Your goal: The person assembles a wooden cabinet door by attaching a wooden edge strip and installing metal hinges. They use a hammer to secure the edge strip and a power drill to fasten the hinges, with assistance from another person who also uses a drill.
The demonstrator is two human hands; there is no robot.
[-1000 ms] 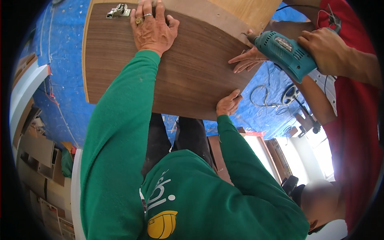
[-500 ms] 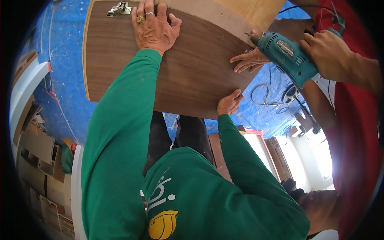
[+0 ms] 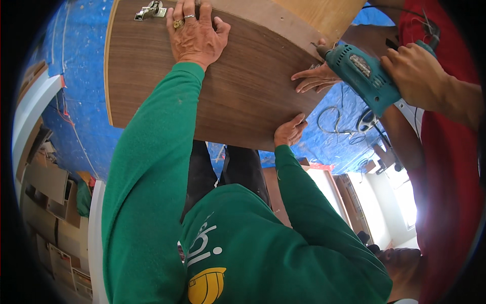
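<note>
A dark brown wooden panel with a metal hinge at its upper left fills the top of the view. My left hand, with rings on two fingers, presses flat on the panel near its top edge and holds it. Lower down, my right hand grips the panel's bottom edge from below. Both my sleeves are green. A co-worker in red holds a teal power drill against the panel's right edge, one hand on the drill and the other hand on the panel beside the bit.
A lighter wooden board meets the panel at the top right. Blue sheeting covers the floor, with a coiled cable on it. Stacked wooden boards lie at the left, a bright window at the right.
The drill has shifted slightly along the panel's right edge. My two hands stay on the panel in the same places.
</note>
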